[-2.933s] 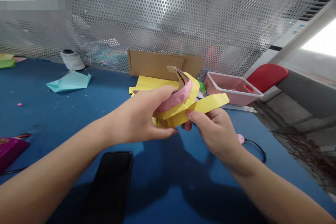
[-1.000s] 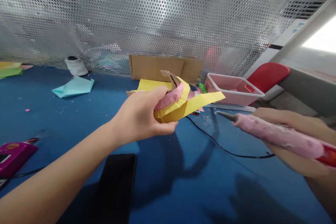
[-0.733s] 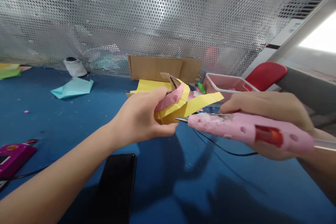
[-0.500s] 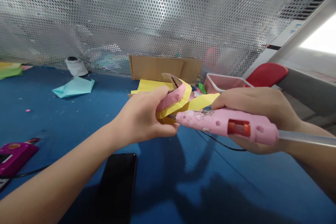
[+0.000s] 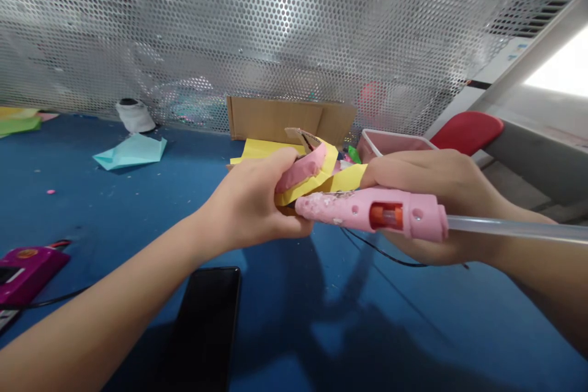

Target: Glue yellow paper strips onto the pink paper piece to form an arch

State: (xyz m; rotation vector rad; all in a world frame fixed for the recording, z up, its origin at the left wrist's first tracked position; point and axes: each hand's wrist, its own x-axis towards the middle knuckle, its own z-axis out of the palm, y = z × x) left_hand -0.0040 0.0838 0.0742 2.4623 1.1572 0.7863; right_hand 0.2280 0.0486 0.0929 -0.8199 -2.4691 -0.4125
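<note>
My left hand (image 5: 250,202) is closed around a cardboard piece (image 5: 303,170) covered in pink and yellow paper. Its bare cardboard edge sticks up at the top. A yellow paper strip (image 5: 342,180) reaches from this piece toward my right hand (image 5: 427,196). That hand is wrapped round a pink hot glue gun (image 5: 346,208), whose handle is hidden behind the fingers. A clear glue stick (image 5: 509,228) comes out of the gun's rear. The gun's nozzle end lies against the yellow paper beside my left thumb, and its very tip is hidden.
A black phone (image 5: 209,324) lies on the blue table (image 5: 294,331), with a purple device (image 5: 32,269) at the left. Behind are light blue paper (image 5: 132,152), a white cloth-like item (image 5: 135,115), a cardboard sheet (image 5: 275,117) and a pink basket (image 5: 395,141). A black cable (image 5: 386,251) runs below the gun.
My right hand and the glue gun have moved left, pushing the nozzle further in toward the yellow paper. My left hand and the piece have barely moved.
</note>
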